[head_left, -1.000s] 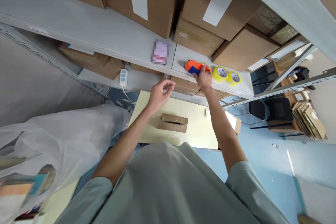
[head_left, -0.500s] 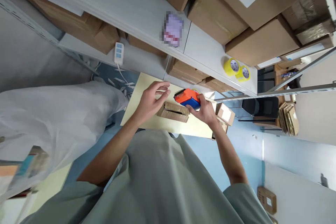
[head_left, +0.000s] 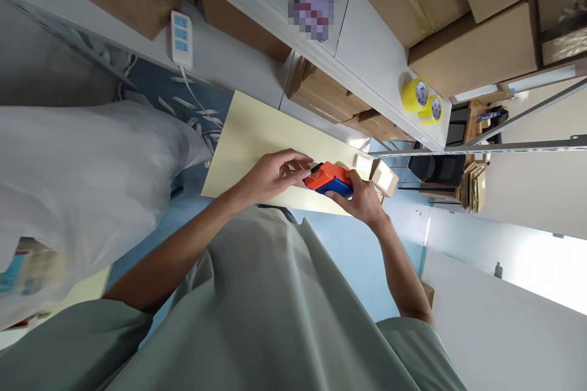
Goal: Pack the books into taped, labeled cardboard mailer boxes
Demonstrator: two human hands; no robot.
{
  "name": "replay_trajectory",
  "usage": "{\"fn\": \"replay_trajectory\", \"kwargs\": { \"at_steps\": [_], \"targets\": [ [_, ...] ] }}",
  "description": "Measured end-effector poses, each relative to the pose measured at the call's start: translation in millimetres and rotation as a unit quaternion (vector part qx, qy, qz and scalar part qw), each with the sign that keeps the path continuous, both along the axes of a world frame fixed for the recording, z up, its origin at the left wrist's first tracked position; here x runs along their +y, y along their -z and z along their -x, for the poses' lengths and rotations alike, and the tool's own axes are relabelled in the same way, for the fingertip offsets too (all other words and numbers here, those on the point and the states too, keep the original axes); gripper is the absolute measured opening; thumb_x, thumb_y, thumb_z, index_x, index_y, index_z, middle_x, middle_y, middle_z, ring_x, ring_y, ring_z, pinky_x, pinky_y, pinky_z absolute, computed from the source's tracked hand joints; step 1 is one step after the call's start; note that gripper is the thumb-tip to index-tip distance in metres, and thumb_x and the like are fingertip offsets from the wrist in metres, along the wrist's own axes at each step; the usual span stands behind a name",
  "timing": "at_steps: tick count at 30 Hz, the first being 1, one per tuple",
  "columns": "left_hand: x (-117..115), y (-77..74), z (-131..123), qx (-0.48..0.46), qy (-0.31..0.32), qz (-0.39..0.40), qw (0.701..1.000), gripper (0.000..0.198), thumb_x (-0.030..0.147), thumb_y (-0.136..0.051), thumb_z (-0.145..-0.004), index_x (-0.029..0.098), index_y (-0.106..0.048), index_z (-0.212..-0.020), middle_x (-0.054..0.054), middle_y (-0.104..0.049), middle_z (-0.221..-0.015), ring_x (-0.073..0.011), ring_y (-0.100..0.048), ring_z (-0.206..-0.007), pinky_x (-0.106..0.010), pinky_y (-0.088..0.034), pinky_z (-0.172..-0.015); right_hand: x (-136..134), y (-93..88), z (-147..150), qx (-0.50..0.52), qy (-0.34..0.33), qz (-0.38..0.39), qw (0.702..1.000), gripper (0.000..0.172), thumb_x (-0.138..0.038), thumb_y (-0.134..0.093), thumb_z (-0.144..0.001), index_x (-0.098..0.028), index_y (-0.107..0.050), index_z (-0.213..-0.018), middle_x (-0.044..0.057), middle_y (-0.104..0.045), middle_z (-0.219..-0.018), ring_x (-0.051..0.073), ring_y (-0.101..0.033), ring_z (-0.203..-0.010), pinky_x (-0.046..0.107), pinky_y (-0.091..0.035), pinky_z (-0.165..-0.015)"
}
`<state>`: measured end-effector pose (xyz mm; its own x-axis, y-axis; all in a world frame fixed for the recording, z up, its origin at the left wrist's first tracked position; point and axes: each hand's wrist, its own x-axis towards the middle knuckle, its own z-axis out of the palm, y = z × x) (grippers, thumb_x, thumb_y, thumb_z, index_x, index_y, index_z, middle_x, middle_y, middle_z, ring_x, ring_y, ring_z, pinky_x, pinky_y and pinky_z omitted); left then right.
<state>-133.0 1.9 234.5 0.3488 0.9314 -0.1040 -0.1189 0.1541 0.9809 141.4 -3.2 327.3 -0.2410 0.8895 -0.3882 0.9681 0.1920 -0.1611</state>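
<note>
An orange and blue tape dispenser (head_left: 331, 179) is held above the pale yellow tabletop (head_left: 257, 134), with an edge of yellow tape showing behind it. My right hand (head_left: 364, 198) is wrapped round its right end, thumb on the near blue side. From the left, my left hand (head_left: 277, 177) has its thumb and bent fingers at the dispenser's dark front end. Whether a strip of tape lies between those fingers is too small to tell.
Grey shelving (head_left: 367, 58) with cardboard boxes and two yellow tape rolls (head_left: 422, 99) runs beyond the table. A power strip (head_left: 181, 40) lies at the upper left. White sheeting (head_left: 92, 183) bulges at the left. Labelled cartons (head_left: 384, 177) stand at the table's right end.
My left hand has moved right and closed in on the dispenser's front end. The brown carton below the hands no longer shows there. The camera view has shifted.
</note>
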Motion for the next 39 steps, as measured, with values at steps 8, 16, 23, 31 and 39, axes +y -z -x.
{"fn": "replay_trajectory", "kwargs": {
  "at_steps": [8,16,23,31,39],
  "targets": [
    [-8,3.4,11,-0.010,0.006,0.021,1.000,0.057,0.072,-0.073,-0.099,0.021,-0.083,-0.122,-0.010,-0.086,-0.116,-0.0268,-0.080,-0.104,-0.036,-0.065,-0.091,-3,-3.3,8,-0.015,0.009,0.035,0.999,0.062,-0.078,-0.076,-0.096,-0.025,-0.065,-0.127,0.007,-0.080,-0.096,0.036,-0.084,-0.088,0.041,-0.060,-0.074],
    [-14,16.5,7,0.021,-0.033,-0.005,0.999,0.045,0.059,-0.066,-0.105,0.021,-0.078,-0.127,-0.009,-0.085,-0.109,-0.0232,-0.080,-0.098,-0.033,-0.063,-0.085,1,-4.5,17,-0.024,0.000,0.064,0.998,0.064,-0.077,-0.078,-0.095,-0.024,-0.067,-0.129,0.006,-0.078,-0.090,0.031,-0.080,-0.081,0.036,-0.056,-0.070],
    [-17,35.1,0,0.012,-0.078,0.040,0.996,0.038,0.057,-0.076,-0.096,0.020,-0.077,-0.103,-0.006,-0.080,-0.094,-0.0209,-0.074,-0.088,-0.032,-0.060,-0.080,9,-8.0,27,-0.029,-0.003,0.106,0.994,0.062,-0.078,-0.076,-0.095,-0.024,-0.068,-0.126,0.005,-0.078,-0.094,0.028,-0.078,-0.083,0.033,-0.053,-0.070],
    [-25,85.3,-28,-0.063,-0.061,0.214,0.973,0.032,0.051,-0.088,-0.077,0.021,-0.078,-0.083,-0.006,-0.080,-0.086,-0.0213,-0.071,-0.083,-0.034,-0.056,-0.078,25,-1.6,40,-0.104,-0.001,0.194,0.975,0.052,-0.076,-0.070,-0.103,-0.024,-0.066,-0.103,0.007,-0.080,-0.088,0.026,-0.076,-0.078,0.030,-0.045,-0.063],
    [-36,137.4,-2,-0.021,-0.134,0.285,0.949,0.047,0.062,-0.093,-0.073,0.020,-0.081,-0.087,-0.006,-0.077,-0.080,-0.0191,-0.064,-0.074,-0.029,-0.047,-0.063,51,-27.7,11,-0.132,0.019,0.275,0.952,0.059,-0.084,-0.068,-0.099,-0.026,-0.065,-0.090,0.001,-0.073,-0.067,0.021,-0.069,-0.057,0.032,-0.044,-0.055]
  ]
}}
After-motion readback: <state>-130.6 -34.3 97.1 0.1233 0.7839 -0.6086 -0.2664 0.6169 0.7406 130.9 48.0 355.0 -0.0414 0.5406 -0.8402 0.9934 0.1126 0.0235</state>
